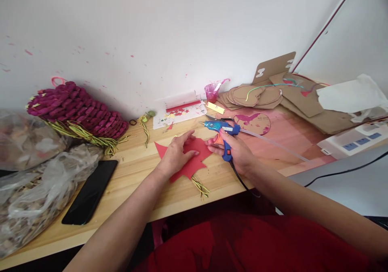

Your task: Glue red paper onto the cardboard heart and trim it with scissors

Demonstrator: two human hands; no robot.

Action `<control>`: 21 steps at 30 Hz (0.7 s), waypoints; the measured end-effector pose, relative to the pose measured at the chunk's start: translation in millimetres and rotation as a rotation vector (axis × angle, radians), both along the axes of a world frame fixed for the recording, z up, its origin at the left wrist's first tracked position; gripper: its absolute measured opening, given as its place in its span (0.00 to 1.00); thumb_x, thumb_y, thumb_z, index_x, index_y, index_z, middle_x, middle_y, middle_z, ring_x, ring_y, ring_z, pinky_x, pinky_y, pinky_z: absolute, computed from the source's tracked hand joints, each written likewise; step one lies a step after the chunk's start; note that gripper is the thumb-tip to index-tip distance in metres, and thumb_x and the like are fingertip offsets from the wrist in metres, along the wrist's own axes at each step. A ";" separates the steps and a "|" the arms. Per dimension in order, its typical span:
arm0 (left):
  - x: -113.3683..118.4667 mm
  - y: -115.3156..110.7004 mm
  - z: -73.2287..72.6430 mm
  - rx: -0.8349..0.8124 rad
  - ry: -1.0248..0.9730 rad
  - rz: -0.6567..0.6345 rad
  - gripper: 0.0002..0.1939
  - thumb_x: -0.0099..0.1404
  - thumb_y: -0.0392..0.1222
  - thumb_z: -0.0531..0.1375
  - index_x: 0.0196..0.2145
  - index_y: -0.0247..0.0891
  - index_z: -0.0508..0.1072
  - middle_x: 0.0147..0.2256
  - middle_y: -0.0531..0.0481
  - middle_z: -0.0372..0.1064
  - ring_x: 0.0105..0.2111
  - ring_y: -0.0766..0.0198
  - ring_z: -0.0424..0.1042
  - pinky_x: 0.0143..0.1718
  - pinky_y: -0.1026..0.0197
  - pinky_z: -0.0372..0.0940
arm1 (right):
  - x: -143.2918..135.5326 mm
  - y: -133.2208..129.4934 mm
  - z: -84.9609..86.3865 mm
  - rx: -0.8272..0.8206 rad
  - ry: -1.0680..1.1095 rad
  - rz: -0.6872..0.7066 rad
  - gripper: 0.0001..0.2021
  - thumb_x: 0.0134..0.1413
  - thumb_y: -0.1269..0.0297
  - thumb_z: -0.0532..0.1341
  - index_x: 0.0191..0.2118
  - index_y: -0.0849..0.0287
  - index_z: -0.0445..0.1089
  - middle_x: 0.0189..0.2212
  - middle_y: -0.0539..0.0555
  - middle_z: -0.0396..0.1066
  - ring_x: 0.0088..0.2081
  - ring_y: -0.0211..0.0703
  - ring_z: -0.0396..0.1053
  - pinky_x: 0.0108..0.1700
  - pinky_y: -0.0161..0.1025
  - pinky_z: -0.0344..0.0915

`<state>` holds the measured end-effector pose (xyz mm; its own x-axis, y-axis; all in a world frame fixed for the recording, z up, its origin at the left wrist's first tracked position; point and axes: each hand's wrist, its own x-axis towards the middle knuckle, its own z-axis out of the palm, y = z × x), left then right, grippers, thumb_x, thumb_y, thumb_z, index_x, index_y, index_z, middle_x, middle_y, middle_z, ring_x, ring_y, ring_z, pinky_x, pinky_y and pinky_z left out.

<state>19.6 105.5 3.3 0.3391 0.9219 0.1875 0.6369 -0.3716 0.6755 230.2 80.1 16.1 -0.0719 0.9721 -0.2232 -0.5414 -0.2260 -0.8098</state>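
Note:
A red, jagged-edged paper piece (194, 165) lies on the wooden table, with yellow-green strands (200, 187) sticking out from under its lower edge. My left hand (178, 152) rests over its left part, fingers apart and palm down. My right hand (236, 150) is wrapped round the handle of a blue glue gun (222, 127), just right of the red piece. The gun's nozzle points left, and a clear glue stick (273, 143) trails from its back. Some fingertips of my right hand come close to the red piece's right edge; whether they touch it is unclear.
A magenta braided bundle (80, 110), plastic bags (39, 195) and a black phone (91, 193) are at left. Behind are a white sheet (162, 120) with small stars and a magenta-stained cup (211, 92). Cardboard pieces (306, 102) and a white power strip (354, 142) stand at right.

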 end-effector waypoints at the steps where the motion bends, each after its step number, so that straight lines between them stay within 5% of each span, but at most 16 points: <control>1: 2.6 0.9 0.6 0.015 0.012 0.006 0.34 0.59 0.38 0.68 0.62 0.40 0.65 0.51 0.42 0.74 0.50 0.54 0.72 0.50 0.49 0.70 | 0.3 0.1 -0.1 -0.001 0.004 0.002 0.14 0.52 0.54 0.69 0.39 0.55 0.69 0.31 0.51 0.76 0.39 0.46 0.78 0.43 0.43 0.76; 6: 10.4 7.2 5.5 0.011 0.115 0.002 0.31 0.56 0.41 0.70 0.56 0.38 0.69 0.52 0.40 0.71 0.53 0.51 0.70 0.54 0.46 0.67 | 1.1 0.1 -0.3 -0.001 -0.005 0.015 0.14 0.53 0.53 0.69 0.39 0.55 0.69 0.32 0.51 0.77 0.41 0.46 0.77 0.44 0.43 0.76; 21: 13.0 3.8 9.3 -0.040 0.172 0.003 0.37 0.58 0.46 0.69 0.62 0.39 0.64 0.55 0.40 0.67 0.57 0.49 0.66 0.62 0.44 0.58 | 1.1 1.5 -2.1 -0.009 -0.029 0.020 0.18 0.49 0.49 0.71 0.38 0.55 0.70 0.32 0.52 0.77 0.42 0.48 0.77 0.42 0.42 0.76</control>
<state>32.5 109.3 12.6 0.3600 0.9287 0.0896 0.7457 -0.3441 0.5705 231.3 81.6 14.0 -0.0849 0.9686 -0.2338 -0.5132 -0.2437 -0.8229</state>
